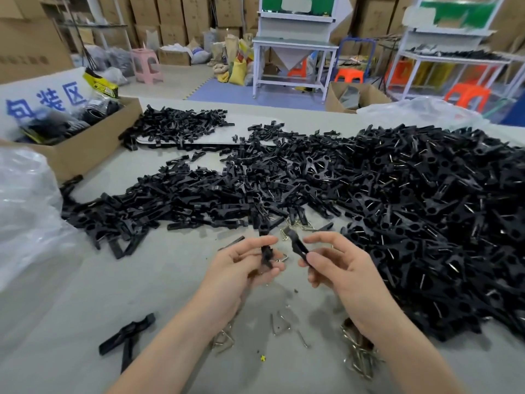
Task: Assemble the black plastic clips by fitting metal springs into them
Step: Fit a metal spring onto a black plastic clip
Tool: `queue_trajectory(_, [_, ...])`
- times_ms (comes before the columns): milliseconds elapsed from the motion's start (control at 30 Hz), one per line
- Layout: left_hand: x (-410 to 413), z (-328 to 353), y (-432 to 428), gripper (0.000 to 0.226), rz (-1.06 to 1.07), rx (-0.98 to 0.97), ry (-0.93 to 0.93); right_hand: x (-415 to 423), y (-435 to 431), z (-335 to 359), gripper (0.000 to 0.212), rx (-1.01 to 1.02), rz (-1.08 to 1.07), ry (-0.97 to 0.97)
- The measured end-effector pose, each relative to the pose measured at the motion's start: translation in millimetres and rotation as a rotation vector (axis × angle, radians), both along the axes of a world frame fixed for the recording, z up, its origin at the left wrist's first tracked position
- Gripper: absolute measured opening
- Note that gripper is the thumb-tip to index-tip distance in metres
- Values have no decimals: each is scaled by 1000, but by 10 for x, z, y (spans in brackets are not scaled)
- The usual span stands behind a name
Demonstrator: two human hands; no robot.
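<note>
2 black clip pieces are held over the table (147,282), close together but not touching. The left piece (267,255) is kept nearly upright and is gripped by the curled fingers of the left hand (244,265). The right piece (298,245) is slanted, with its top leaned toward the left piece. Its low end is pinched by the right hand (341,268). A metal spring (285,233) may be hooked at its top. Loose springs (358,354) are seen by the right wrist. The slanted piece likely needs to be moved left.
</note>
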State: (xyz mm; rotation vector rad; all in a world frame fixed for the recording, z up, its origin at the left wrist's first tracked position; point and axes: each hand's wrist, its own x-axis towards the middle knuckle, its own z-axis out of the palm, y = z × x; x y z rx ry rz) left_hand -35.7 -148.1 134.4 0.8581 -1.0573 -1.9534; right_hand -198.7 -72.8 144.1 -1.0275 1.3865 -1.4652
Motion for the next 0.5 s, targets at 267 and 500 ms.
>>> queue_trajectory(267, [-5,23,70,17,-233,-110,-47,70,2,-30,21,-40,117,-317])
queue_trajectory(500, [-20,62,99,25,-138,-240,-246,82,7,-51,29,-13,98,-170])
